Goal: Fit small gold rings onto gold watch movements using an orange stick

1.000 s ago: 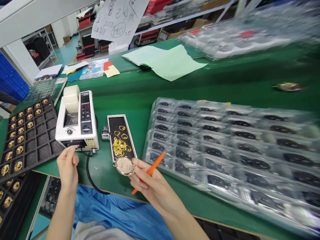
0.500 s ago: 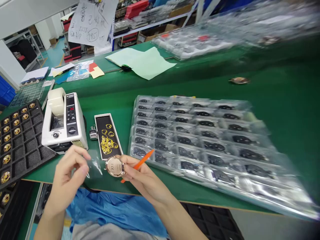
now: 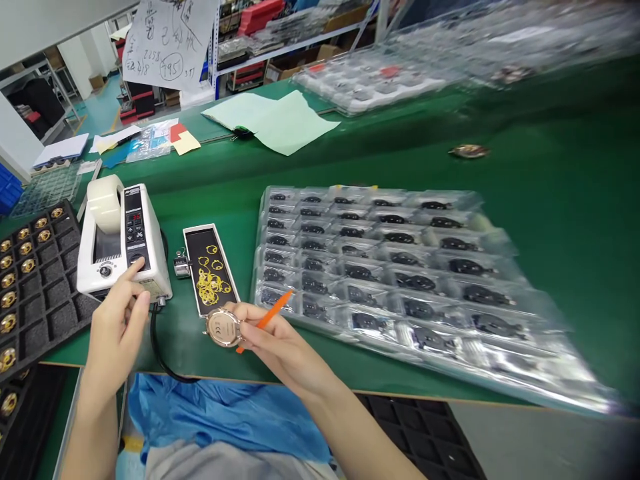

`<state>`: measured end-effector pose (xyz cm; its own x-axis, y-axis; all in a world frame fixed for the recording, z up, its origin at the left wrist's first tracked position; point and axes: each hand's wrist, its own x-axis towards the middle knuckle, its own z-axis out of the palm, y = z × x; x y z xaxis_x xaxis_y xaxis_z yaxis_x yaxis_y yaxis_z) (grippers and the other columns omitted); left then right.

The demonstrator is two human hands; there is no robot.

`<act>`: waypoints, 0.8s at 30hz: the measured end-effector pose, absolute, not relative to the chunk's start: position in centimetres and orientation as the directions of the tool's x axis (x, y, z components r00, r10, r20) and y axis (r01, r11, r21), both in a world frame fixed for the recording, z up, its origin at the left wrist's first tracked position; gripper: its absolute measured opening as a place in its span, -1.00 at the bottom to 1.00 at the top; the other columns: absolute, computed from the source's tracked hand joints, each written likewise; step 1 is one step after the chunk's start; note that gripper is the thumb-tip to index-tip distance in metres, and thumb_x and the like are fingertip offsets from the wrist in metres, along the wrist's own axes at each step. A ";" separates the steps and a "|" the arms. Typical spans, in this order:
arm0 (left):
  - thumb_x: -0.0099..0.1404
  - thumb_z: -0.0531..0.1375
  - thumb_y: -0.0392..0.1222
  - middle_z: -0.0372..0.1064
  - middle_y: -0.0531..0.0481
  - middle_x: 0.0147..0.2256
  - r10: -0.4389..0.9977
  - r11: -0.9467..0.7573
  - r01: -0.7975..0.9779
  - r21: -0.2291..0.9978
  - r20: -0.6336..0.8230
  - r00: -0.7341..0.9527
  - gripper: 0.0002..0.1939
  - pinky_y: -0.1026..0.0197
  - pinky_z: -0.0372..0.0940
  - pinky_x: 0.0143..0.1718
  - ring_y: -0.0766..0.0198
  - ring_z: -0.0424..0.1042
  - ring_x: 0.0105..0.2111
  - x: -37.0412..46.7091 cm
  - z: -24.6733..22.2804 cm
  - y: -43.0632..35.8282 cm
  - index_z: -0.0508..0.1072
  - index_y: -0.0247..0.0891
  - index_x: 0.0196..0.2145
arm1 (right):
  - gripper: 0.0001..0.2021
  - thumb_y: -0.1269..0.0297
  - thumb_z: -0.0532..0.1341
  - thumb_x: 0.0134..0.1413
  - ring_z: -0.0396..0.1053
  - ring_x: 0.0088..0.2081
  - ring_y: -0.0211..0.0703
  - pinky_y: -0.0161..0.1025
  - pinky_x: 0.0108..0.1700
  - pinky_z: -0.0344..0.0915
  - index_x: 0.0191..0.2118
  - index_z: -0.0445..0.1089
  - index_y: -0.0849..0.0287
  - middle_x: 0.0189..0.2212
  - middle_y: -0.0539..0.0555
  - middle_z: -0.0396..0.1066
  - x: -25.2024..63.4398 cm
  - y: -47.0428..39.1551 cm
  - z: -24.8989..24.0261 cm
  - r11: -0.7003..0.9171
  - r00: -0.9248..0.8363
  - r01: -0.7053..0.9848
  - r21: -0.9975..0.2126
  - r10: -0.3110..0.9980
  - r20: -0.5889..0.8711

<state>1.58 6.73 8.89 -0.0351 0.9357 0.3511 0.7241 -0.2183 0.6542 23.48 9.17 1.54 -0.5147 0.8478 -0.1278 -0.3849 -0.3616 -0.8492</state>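
My left hand (image 3: 119, 320) is at the front of a white tape dispenser (image 3: 159, 263), its index finger stretched out to the black knob on the panel; nothing shows in its grasp. Between the fingers and thumb of my right hand (image 3: 273, 343) is a round rose-gold watch case (image 3: 223, 327), its engraved back facing up. An orange stick (image 3: 275, 310) is also held in that hand, slanting across the fingers. Just beyond the watch case, a white-rimmed tray (image 3: 187, 267) contains thin yellow rings (image 3: 211, 287). A small metal tally counter (image 3: 181, 265) stands beside this tray.
Clear plastic blister trays (image 3: 350, 253) with dark parts fill the middle right. A black foam tray (image 3: 65, 293) with gold watch cases lies at the left. A black cable (image 3: 160, 360) curves below the dispenser. Green paper (image 3: 290, 127) and a loose metallic piece (image 3: 469, 152) lie farther back.
My left hand has moved left and up to the dispenser's panel, index finger now extended. The clear film that was at its fingers no longer shows there. The right hand still holds watch case and stick.
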 end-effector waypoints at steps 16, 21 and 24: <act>0.35 0.17 -0.19 0.14 0.07 -0.42 0.986 -0.157 0.387 0.909 0.126 0.105 -0.75 0.26 0.14 -0.39 0.30 0.19 -0.42 7.4 5.5 5.1 0.41 -0.21 -0.50 | -0.60 -0.09 0.32 0.02 0.14 -0.43 -0.26 -0.30 -0.36 0.10 -0.44 0.30 0.16 -0.42 0.00 0.26 23.8 8.8 1.6 -0.333 -0.583 -0.425 -0.841 0.812 -0.027; 0.32 0.18 -0.19 0.13 0.07 -0.43 0.991 -0.118 0.323 0.939 0.091 0.099 -0.75 0.27 0.11 -0.45 0.32 0.17 -0.45 7.4 5.6 5.1 0.40 -0.23 -0.53 | -0.57 -0.11 0.32 0.01 0.15 -0.42 -0.27 -0.30 -0.34 0.12 -0.48 0.24 0.16 -0.42 0.00 0.27 23.9 8.8 1.5 -0.344 -0.584 -0.408 -0.846 0.811 -0.048; 0.31 0.18 -0.21 0.11 0.07 -0.45 0.992 -0.113 0.318 0.941 0.089 0.089 -0.74 0.28 0.10 -0.46 0.32 0.16 -0.46 7.5 5.5 5.2 0.40 -0.23 -0.55 | -0.58 -0.08 0.31 0.04 0.16 -0.42 -0.27 -0.29 -0.31 0.13 -0.48 0.22 0.16 -0.41 0.00 0.30 23.9 8.8 1.4 -0.342 -0.593 -0.429 -0.836 0.805 -0.024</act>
